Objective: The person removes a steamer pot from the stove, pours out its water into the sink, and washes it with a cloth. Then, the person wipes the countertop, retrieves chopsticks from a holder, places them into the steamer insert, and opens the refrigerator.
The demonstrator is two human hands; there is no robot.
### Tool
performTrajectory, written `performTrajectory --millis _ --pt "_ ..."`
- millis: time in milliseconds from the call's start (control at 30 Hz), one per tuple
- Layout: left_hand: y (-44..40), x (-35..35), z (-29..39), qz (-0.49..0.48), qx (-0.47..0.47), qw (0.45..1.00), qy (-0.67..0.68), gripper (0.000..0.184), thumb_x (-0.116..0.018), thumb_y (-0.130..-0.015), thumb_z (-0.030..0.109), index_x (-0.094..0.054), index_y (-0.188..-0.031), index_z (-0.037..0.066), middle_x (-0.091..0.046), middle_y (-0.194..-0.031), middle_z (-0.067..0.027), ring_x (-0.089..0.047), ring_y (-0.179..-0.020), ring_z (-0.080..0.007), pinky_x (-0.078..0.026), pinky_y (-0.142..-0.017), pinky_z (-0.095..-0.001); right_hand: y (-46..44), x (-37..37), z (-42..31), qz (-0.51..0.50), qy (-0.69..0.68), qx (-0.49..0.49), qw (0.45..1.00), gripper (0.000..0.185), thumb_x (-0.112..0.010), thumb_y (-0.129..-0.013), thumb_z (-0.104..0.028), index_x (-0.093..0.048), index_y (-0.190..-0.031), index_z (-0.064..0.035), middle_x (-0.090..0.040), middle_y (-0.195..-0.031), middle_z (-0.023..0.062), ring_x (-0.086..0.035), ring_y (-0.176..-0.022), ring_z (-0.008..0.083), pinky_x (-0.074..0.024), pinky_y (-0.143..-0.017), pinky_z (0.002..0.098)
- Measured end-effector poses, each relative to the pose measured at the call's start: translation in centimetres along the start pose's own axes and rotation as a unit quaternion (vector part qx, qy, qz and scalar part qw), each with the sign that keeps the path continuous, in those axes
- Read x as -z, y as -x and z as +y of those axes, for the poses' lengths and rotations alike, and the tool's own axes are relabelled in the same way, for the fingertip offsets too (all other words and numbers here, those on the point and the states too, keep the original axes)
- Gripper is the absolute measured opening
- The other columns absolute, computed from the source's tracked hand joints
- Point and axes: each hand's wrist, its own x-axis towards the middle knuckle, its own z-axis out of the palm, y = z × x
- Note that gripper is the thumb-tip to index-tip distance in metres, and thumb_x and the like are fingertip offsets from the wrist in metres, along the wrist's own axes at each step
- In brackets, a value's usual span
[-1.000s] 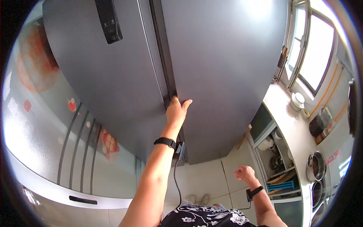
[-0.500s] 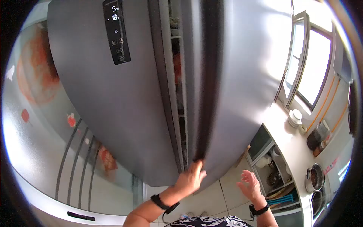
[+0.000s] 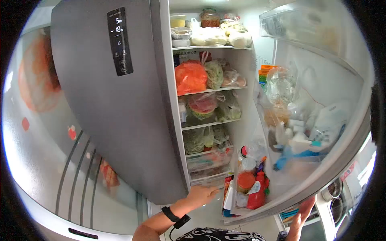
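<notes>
The right fridge door stands wide open, its loaded shelves facing me. My left hand is in front of the lowest part of the fridge, fingers curled together, with nothing visible in it. At the lower right, my right hand is by the door's outer edge, its fingertips partly hidden behind it. Inside are an orange-red bag, a wrapped cut watermelon, bagged greens and a jar. A red bottle and a red-lidded jar sit low in the door.
The closed left fridge door has a lit display. A glass sliding panel with red patterns is at the far left. Pots stand on the counter at the lower right, behind the open door.
The right fridge door has swung from barely open to wide open, showing the shelves. My left hand has come off it, and my right hand has moved right to the door's edge.
</notes>
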Motion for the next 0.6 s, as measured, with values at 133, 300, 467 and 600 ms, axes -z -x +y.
performTrajectory --millis 133,300,467,600 --pt "-3.3 -3.1 0.4 0.009 -0.078 0.995 0.057 0.038 -0.058 -0.088 0.019 -0.055 -0.125 0.015 -0.063 -0.112 -0.0121 -0.061 -0.103 -0.0324 -0.052 -0.086 -0.0382 -3.3 2.7 0.6 0.039 0.049 -0.023 0.998 0.096 -0.063 -0.084 -0.055 -0.017 -0.149 -0.0006 -0.026 -0.151 0.0142 -0.029 -0.137 0.0252 -0.0208 -0.112 0.0389" --pt "-6.1 -3.4 2.6 0.084 -0.2 0.973 0.073 0.042 -0.063 -0.083 0.01 -0.055 -0.124 0.016 -0.05 -0.129 -0.0086 -0.056 -0.107 -0.03 -0.05 -0.083 -0.0405 -7.2 8.7 8.3 0.19 0.041 -0.056 0.979 0.067 -0.051 -0.098 -0.031 -0.021 -0.148 -0.0001 -0.032 -0.149 0.0138 -0.031 -0.135 0.0237 -0.0214 -0.112 0.0353" --pt "-7.1 -4.6 2.4 0.008 -0.207 0.977 0.039 0.043 -0.065 -0.084 0.018 -0.055 -0.125 0.015 -0.055 -0.123 -0.0095 -0.055 -0.113 -0.0297 -0.049 -0.091 -0.0407 -10.2 12.2 11.6 0.19 -0.036 -0.073 0.979 0.068 -0.053 -0.097 -0.032 -0.022 -0.149 -0.0016 -0.033 -0.149 0.0134 -0.032 -0.135 0.0229 -0.0228 -0.111 0.0342" --pt "-6.6 -6.3 0.5 -0.066 -0.181 0.981 0.0 0.039 -0.064 -0.085 0.023 -0.056 -0.123 0.015 -0.059 -0.115 -0.0096 -0.059 -0.104 -0.0306 -0.051 -0.083 -0.0422 -9.1 14.2 13.8 0.255 0.073 -0.028 0.964 0.067 -0.055 -0.096 -0.033 -0.026 -0.147 -0.0014 -0.035 -0.147 0.013 -0.034 -0.134 0.0214 -0.0253 -0.111 0.0349"
